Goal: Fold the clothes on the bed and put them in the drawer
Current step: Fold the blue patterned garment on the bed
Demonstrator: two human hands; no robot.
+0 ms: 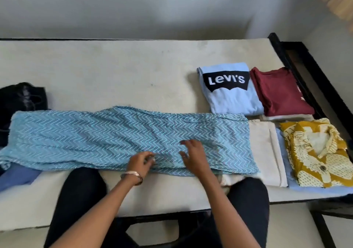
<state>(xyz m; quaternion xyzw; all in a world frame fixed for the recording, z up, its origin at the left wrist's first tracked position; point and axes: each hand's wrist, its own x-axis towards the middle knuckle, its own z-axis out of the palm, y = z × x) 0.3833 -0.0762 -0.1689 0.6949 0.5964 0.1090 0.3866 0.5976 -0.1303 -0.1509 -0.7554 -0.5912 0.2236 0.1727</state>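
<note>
Left grip (142,160) pinches the blue garment (114,133) (fingers curled); right hand (193,155) rests spread, released.

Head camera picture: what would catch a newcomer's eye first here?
The long blue zigzag garment stretched across the bed's near edge, with the left hand and right hand on it. At the right sit folded clothes: a light blue Levi's shirt, a maroon shirt and a yellow patterned shirt.

Pale wall (133,9) behind a black-framed bed (298,60).
</note>
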